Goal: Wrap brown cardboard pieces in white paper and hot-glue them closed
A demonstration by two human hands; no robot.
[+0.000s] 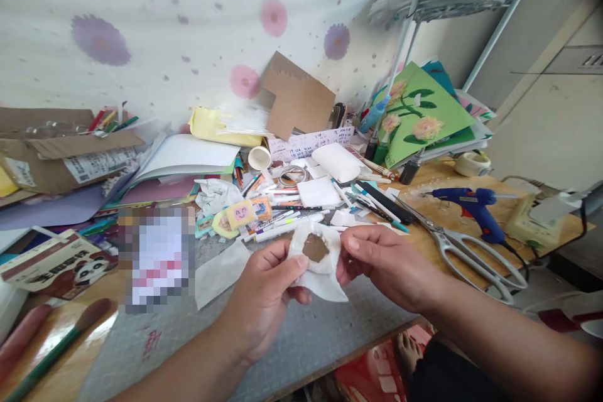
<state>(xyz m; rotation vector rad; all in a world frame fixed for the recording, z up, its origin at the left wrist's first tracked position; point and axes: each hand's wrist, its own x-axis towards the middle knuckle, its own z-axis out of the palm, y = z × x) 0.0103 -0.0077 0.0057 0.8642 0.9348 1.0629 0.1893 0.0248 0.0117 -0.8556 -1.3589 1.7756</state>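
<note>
Both of my hands hold one small white piece of soft paper or fabric (323, 264) with a brown round patch at its middle, just above a grey cutting mat (301, 339). My left hand (264, 295) pinches its left edge with thumb and fingers. My right hand (384, 264) pinches its right edge. The piece droops below my fingers.
Large metal scissors (464, 250) and a blue glue gun (471, 204) lie right of my right hand. Pens, markers, paper scraps and tape rolls clutter the desk behind. A cardboard box (56, 154) sits far left, green craft paper with flowers (419, 113) at back right.
</note>
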